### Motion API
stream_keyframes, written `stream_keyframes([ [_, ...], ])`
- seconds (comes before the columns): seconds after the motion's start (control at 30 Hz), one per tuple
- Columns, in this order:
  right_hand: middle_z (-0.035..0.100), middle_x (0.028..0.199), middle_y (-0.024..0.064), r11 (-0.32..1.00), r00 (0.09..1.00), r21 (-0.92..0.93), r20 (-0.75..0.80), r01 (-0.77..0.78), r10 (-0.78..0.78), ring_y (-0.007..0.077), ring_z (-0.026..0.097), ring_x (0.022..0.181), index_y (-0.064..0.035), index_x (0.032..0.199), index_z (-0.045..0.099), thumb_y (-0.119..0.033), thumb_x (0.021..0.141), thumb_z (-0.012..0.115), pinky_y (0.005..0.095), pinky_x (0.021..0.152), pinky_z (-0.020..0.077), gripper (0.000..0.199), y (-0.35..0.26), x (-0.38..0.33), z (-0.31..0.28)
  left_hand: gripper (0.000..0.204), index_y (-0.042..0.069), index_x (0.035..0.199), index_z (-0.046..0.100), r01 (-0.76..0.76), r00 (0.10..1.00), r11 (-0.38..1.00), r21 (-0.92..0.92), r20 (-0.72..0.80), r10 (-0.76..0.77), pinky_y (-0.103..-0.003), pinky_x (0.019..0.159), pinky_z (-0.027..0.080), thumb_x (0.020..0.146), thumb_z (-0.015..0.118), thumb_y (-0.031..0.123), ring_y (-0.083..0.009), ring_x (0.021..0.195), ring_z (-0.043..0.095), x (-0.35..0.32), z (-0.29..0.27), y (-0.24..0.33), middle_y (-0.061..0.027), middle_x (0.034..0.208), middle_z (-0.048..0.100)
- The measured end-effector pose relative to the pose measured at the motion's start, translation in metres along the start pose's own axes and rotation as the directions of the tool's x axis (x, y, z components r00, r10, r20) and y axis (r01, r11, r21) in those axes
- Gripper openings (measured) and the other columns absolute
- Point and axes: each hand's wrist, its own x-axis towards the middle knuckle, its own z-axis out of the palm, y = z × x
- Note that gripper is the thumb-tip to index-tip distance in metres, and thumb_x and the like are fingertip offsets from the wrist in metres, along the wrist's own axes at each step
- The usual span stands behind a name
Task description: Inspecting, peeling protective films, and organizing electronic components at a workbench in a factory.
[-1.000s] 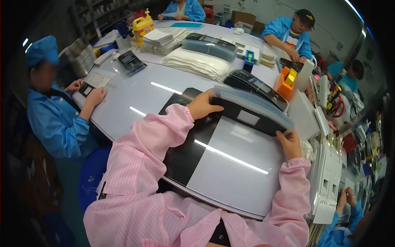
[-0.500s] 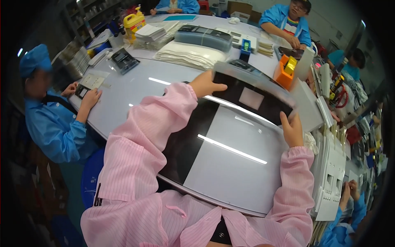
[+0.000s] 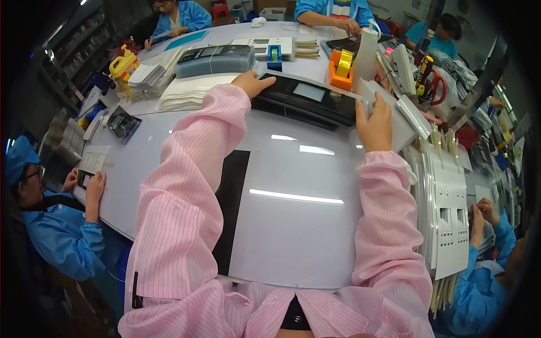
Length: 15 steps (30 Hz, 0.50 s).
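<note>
A flat black device with a small grey screen [image 3: 307, 97] lies across the far side of my spot on the white table [image 3: 141, 152]. My left hand [image 3: 251, 83] rests on its left end, fingers curled over the edge. My right hand [image 3: 375, 115] grips its right end. Both pink-striped sleeves reach forward over a black and white mat [image 3: 293, 219] that lies right in front of me.
An orange tape dispenser [image 3: 341, 67], a blue tape holder [image 3: 274, 56], stacked white sheets [image 3: 189, 90] and a grey tray of devices [image 3: 217, 59] sit beyond. White punched panels [image 3: 448, 214] pile at my right. People in blue coats sit at left, right and far side.
The view has tilted down and closer. The black device now lies farther from me at the mat's far edge, with both hands still on its ends.
</note>
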Motion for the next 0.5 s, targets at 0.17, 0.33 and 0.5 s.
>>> stream_keyframes([
  [0.17,0.060,0.132,0.0187,0.947,0.932,0.165,0.195,0.276,-0.306,0.0346,0.058,0.118,-0.0006,0.128,0.059,-0.032,0.092,0.067,0.0421,0.098,0.0462,0.048,-0.031,-0.006,-0.009,0.078,-0.004,0.137,0.052,-0.165,0.974,0.977,0.138,-0.131,0.183,-0.036,0.097,0.048,0.093,0.054,0.061,-0.0338,0.114,0.062,-0.014,-0.037,-0.004,-0.0243,0.125,0.063],
  [0.33,0.072,0.107,0.0085,0.926,0.911,0.159,0.187,0.342,-0.368,0.0297,0.067,0.096,-0.0083,0.104,0.073,-0.020,0.090,0.068,0.0397,0.084,0.0528,0.019,-0.039,-0.009,-0.018,0.066,0.002,0.138,0.054,-0.349,0.919,0.918,0.190,0.261,0.296,-0.039,0.102,0.046,0.095,0.059,0.051,-0.0339,0.119,0.060,-0.138,-0.073,-0.021,-0.0204,0.132,0.060],
  [0.5,0.073,0.093,0.0070,0.884,0.890,0.172,0.067,0.435,-0.451,0.0293,0.068,0.083,-0.0090,0.096,0.075,-0.015,0.086,0.070,0.0387,0.072,0.0534,0.012,-0.058,-0.011,-0.043,0.068,0.004,0.145,0.045,-0.222,0.939,0.845,0.486,0.339,0.052,-0.042,0.108,0.041,0.096,0.058,0.049,-0.0377,0.130,0.050,-0.253,-0.052,-0.081,-0.0209,0.145,0.050],
])
